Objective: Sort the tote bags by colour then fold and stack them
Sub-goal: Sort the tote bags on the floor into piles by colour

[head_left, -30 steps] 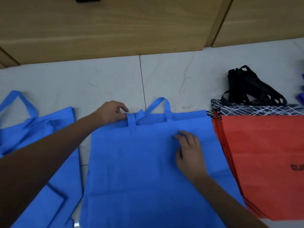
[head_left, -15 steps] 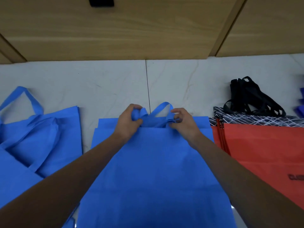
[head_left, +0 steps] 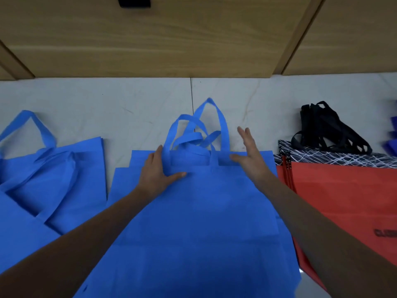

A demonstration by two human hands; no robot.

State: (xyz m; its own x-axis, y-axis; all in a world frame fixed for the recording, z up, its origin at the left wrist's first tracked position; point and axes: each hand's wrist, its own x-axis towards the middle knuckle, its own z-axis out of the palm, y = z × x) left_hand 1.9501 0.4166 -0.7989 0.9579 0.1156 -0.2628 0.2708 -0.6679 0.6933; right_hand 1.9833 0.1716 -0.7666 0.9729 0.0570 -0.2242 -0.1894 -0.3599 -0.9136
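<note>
A blue tote bag [head_left: 199,211] lies flat on the floor in the middle, its blue handles [head_left: 199,130] spread out beyond its top edge. My left hand [head_left: 158,171] rests flat on the bag's top edge, by the left handle's base. Above the top right corner, my right hand [head_left: 249,151] has its fingers straight and holds nothing. More blue bags [head_left: 53,181] lie in a loose pile at the left. A stack of red bags [head_left: 343,194] lies at the right.
Black-and-white patterned bags [head_left: 335,158] with black handles [head_left: 330,127] lie behind the red stack. A wooden cabinet front [head_left: 171,35] runs along the far side of the pale tiled floor [head_left: 107,104]. Something dark blue [head_left: 393,134] shows at the right edge.
Both hands pinched the handles at the bag's top half a second ago. They have let go, and the handles now lie spread out past the top edge, with both hands open.
</note>
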